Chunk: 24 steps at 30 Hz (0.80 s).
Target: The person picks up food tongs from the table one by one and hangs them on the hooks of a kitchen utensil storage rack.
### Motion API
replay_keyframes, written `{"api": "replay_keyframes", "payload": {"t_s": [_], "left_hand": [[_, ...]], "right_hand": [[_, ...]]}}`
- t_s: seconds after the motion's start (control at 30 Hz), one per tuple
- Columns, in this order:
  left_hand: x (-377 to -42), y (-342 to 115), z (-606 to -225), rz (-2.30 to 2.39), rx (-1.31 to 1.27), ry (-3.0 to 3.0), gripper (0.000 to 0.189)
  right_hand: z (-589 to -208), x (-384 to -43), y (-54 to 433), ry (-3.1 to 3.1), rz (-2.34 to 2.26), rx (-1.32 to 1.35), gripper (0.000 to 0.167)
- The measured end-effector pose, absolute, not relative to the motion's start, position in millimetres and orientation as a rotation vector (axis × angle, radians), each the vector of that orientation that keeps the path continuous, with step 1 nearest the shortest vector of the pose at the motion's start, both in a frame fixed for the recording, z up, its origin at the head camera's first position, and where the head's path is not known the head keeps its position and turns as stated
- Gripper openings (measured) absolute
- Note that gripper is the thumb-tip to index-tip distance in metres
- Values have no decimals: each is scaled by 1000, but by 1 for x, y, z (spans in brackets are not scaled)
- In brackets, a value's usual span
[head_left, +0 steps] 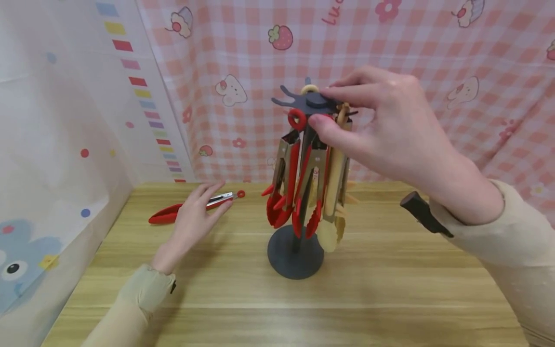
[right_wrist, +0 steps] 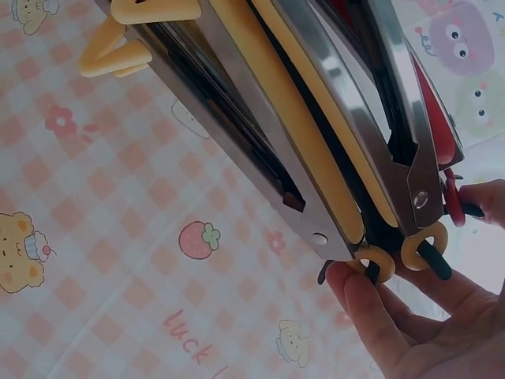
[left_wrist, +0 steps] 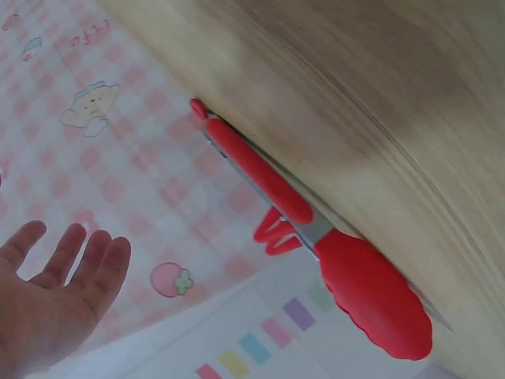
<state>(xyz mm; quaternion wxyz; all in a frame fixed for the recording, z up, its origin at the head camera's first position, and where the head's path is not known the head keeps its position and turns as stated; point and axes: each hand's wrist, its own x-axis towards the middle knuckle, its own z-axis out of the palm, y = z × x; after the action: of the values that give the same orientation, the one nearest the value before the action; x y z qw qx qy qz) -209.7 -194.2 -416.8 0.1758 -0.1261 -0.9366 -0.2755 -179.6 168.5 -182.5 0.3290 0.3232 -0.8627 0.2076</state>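
My right hand (head_left: 386, 120) grips the dark hooked top (head_left: 299, 102) of a utensil stand, thumb in front and fingers over its far side. From the hooks hang red tongs (head_left: 315, 168) and yellow tongs (head_left: 333, 188) by their end rings; in the right wrist view the fingers lie close to the yellow rings (right_wrist: 424, 246). To the left, another pair of red tongs (head_left: 165, 215) lies on the table. Over it in the head view is my left hand (head_left: 195, 212), its fingers loosely extended. The left wrist view shows that hand apart from the tongs (left_wrist: 264, 178), holding nothing.
The stand's round dark base (head_left: 295, 260) rests on the wood-grain table (head_left: 243, 299). A pink checked cloth (head_left: 243, 58) hangs behind the table, and a white printed cloth (head_left: 56, 144) covers the left side.
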Motion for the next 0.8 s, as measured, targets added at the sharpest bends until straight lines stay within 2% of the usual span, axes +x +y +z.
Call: {"api": "replay_keyframes", "payload": {"t_s": [0.1, 0.33, 0.4, 0.5, 0.67, 0.8], "left_hand": [[-213, -198, -418, -766, -353, -2676, 57], [-221, -207, -425, -731, -353, -2723, 56], [-224, -209, -427, -715, -344, -2743, 56], [-228, -212, -430, -686, -337, -2780, 57], [-236, -216, -434, -633, -345, -2847, 58], [-240, -218, -438, -601, -354, -2862, 57]], "right_hand": [[-192, -199, 180, -2271, 579, 864, 33], [-256, -324, 239, -2275, 455, 814, 56], [-266, -345, 249, -2279, 475, 813, 60], [-267, -346, 252, -2295, 487, 816, 60], [-251, -314, 241, -2330, 462, 828, 56], [-243, -304, 236, -2315, 418, 837, 52]]}}
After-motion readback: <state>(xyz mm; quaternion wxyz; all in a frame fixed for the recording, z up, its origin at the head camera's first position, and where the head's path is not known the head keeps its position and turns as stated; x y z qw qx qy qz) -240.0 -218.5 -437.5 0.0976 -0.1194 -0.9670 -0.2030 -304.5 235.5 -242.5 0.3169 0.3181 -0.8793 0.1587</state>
